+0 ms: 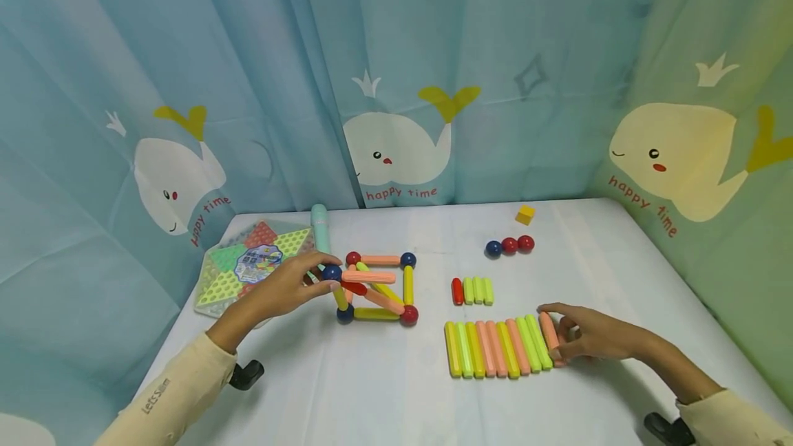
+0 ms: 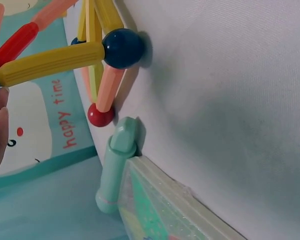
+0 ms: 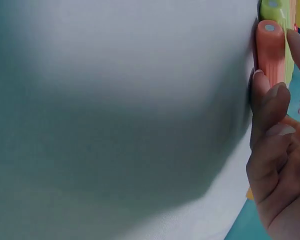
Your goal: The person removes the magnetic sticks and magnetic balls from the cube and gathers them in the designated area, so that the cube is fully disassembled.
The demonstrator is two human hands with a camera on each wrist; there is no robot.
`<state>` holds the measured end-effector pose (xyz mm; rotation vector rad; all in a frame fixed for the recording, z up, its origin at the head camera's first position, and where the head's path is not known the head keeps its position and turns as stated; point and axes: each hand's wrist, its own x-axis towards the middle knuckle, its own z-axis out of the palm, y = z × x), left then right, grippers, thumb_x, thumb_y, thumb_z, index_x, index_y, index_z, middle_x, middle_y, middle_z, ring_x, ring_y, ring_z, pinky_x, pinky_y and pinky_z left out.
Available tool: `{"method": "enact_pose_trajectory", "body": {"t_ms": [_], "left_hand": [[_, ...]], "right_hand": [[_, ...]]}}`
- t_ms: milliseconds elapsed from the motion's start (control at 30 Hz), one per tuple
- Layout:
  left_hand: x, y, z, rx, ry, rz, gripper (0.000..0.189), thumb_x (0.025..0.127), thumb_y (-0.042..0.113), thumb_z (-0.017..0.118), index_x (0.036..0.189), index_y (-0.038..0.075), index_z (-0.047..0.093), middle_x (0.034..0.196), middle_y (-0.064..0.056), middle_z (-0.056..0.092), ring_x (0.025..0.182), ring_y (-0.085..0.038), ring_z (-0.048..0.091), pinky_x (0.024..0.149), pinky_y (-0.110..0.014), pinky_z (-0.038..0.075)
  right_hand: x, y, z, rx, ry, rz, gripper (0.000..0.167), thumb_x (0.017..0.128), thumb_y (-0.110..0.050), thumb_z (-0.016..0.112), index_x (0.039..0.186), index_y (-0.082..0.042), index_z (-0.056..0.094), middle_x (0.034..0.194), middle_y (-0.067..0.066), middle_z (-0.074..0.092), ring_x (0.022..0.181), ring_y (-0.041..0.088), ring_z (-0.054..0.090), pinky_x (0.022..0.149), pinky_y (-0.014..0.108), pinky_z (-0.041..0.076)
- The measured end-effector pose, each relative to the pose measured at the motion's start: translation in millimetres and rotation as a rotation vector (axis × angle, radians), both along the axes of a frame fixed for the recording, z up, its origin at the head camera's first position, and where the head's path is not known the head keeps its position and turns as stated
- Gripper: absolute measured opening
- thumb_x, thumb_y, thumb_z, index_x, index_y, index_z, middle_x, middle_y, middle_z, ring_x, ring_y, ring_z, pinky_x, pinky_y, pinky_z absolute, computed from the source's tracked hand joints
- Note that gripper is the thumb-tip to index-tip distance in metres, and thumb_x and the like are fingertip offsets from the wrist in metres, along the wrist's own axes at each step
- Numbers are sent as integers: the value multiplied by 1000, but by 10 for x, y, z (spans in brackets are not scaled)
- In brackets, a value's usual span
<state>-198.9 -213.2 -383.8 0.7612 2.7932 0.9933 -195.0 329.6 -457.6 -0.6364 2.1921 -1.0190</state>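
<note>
My left hand (image 1: 283, 289) pinches a dark blue ball (image 1: 332, 272) raised at the left of a frame of magnetic rods and balls. From that ball a salmon rod (image 1: 369, 277) sticks out rightward, and a yellow rod (image 2: 52, 62) runs down to another blue ball (image 2: 124, 48) on the table. A red ball (image 1: 409, 315) forms the near right corner. At the right end of a row of yellow, green and salmon rods, my right hand (image 1: 597, 332) holds a salmon rod (image 3: 271, 50) between thumb and fingers. That rod lies slightly tilted beside a green one (image 1: 537, 341).
Behind the row lie a short red rod (image 1: 457, 291) and several short green rods (image 1: 478, 290). Farther back are a blue ball (image 1: 493, 248), two red balls and a yellow block (image 1: 524, 215). A patterned box (image 1: 213, 270) and a mint cylinder (image 1: 319, 226) sit at left.
</note>
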Motion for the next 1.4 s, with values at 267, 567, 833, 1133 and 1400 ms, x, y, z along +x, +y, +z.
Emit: {"method": "enact_pose_trajectory", "body": {"t_ms": [267, 567, 833, 1133, 1400], "left_hand": [[-8, -11, -29, -3, 3, 4, 41, 96, 36, 67, 131, 14, 63, 113, 2, 67, 93, -11, 62, 80, -27, 56], [-15, -24, -9, 2, 29, -7, 40, 96, 35, 68, 131, 14, 63, 112, 2, 68, 93, -10, 63, 79, -27, 56], [-17, -33, 26, -18, 43, -21, 40, 96, 34, 69, 131, 15, 64, 112, 3, 68, 94, -11, 62, 79, -25, 56], [-51, -35, 12, -19, 19, 2, 42, 95, 36, 69, 132, 16, 63, 111, 4, 67, 92, -11, 61, 78, -26, 56], [-92, -54, -34, -24, 11, 10, 44, 96, 37, 67, 132, 12, 62, 112, 2, 67, 93, -11, 62, 79, -27, 55]], "right_hand": [[18, -40, -1, -8, -29, -11, 83, 90, -17, 74, 148, 18, 26, 88, 7, 59, 64, 7, 54, 54, 23, 46], [26, -18, 105, -36, 71, -53, 65, 99, -18, 64, 146, 14, 33, 96, 10, 64, 61, 9, 57, 53, 28, 51], [-139, -616, 375, -12, 273, -106, 42, 99, -21, 65, 132, 2, 57, 98, 11, 67, 65, 17, 61, 58, 25, 53], [-430, -1993, 581, -124, 420, -30, 31, 99, -31, 65, 123, -12, 65, 109, 4, 69, 88, 16, 65, 69, 28, 58], [-569, -2829, 739, -81, 482, 102, 28, 97, -32, 67, 116, -11, 68, 98, 0, 72, 82, 14, 64, 69, 25, 54]]}}
